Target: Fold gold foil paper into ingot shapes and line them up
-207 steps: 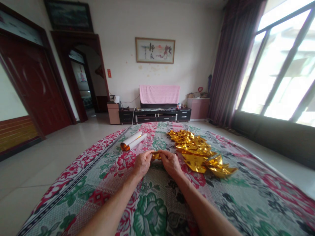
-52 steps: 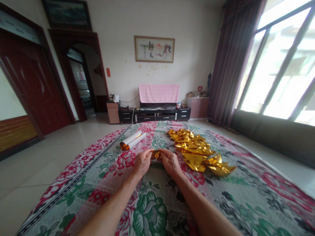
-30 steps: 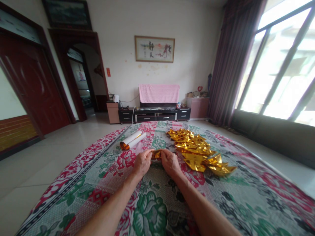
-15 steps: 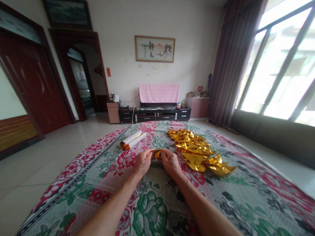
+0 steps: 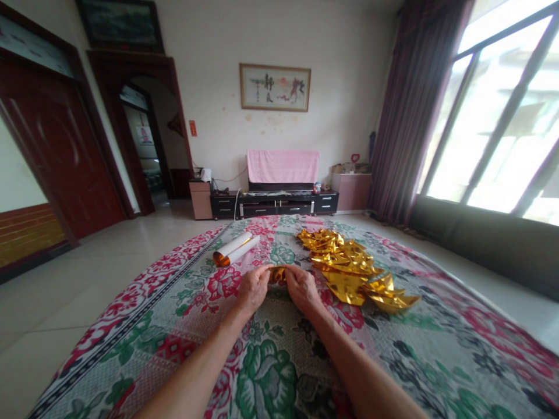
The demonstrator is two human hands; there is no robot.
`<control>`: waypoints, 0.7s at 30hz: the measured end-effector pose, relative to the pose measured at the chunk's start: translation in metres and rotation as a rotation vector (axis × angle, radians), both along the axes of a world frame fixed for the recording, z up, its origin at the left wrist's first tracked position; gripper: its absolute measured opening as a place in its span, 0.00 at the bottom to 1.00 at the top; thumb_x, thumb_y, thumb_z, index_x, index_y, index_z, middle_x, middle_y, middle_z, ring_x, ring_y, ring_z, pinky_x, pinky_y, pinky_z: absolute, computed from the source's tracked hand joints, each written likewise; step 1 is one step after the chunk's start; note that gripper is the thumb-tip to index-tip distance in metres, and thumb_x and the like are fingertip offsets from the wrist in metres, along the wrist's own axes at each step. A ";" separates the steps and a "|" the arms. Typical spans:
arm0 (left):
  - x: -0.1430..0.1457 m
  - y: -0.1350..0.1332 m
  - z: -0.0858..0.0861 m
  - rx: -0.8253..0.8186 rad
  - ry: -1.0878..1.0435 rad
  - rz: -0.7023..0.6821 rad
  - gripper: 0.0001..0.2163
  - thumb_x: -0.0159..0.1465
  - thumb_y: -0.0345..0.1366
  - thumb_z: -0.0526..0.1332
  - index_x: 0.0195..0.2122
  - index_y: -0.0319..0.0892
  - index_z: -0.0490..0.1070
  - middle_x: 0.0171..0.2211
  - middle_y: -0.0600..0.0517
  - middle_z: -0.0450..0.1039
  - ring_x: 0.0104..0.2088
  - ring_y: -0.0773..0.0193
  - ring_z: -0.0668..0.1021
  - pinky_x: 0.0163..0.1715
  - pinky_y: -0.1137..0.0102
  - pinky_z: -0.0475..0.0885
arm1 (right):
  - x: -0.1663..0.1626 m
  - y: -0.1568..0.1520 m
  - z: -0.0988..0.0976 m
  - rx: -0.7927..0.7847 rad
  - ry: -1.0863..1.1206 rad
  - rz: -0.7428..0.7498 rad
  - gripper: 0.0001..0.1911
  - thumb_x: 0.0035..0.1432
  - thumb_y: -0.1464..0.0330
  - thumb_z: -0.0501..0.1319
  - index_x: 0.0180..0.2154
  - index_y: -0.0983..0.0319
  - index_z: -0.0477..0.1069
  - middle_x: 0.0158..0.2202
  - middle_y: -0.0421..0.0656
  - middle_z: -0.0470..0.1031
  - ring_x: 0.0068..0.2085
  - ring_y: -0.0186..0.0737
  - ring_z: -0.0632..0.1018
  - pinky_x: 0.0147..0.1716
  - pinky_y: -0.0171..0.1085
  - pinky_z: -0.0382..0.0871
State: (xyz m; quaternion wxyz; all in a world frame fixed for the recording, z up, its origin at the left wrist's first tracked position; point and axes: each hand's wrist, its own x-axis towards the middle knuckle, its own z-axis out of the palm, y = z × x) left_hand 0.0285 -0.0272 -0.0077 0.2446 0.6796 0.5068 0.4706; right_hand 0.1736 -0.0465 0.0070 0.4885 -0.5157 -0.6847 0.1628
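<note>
Between my two hands is a small piece of folded gold foil paper (image 5: 278, 274), held just above the flowered cloth. My left hand (image 5: 255, 287) pinches its left end, thumb and fingers closed. At the right end my right hand (image 5: 301, 286) grips it the same way. Parts of the piece are hidden behind my fingers. To the right of my hands lies a pile of folded gold foil ingots (image 5: 345, 259), pointed and shiny. A loosely rolled bundle of foil sheets (image 5: 238, 247), white outside and gold inside, rests to the left beyond my left hand.
The round table wears a flowered cloth (image 5: 266, 372) in red, green and grey. Past it stand a low black TV cabinet (image 5: 262, 209) and a screen under a pink towel (image 5: 283, 166). A curtain (image 5: 393, 116) and window are at the right, doors at the left.
The gold foil piece between my fingers has shifted slightly and shows more creases. Both hands stay in nearly the same place, still gripping its ends.
</note>
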 end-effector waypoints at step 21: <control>-0.021 -0.003 0.024 -0.334 -0.149 -0.049 0.18 0.59 0.48 0.52 0.33 0.37 0.73 0.17 0.52 0.73 0.14 0.66 0.73 0.13 0.76 0.60 | 0.001 0.001 -0.005 0.217 0.218 0.065 0.23 0.43 0.77 0.49 0.44 0.62 0.65 0.45 0.47 0.69 0.41 0.36 0.74 0.29 0.30 0.69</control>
